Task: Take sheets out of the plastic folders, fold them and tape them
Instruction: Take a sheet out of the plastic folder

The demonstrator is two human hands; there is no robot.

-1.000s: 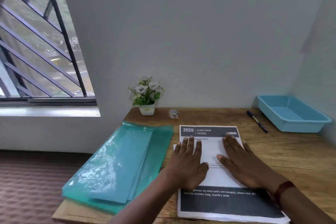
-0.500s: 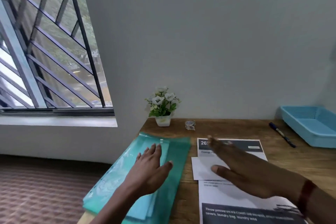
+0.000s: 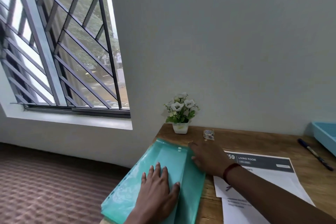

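The left hand (image 3: pixel 156 192) lies flat, fingers straight and slightly spread, pressing on the stack of teal plastic folders (image 3: pixel 169 158) that runs out ahead of its fingertips. The right hand (image 3: pixel 209 158), fingers stretched out, holding nothing, rests at the stack's far right edge. The printed sheet (image 3: pixel 272 174) lies behind its wrist, under the forearm. The tape roll (image 3: pixel 208 134) stands just beyond its knuckles.
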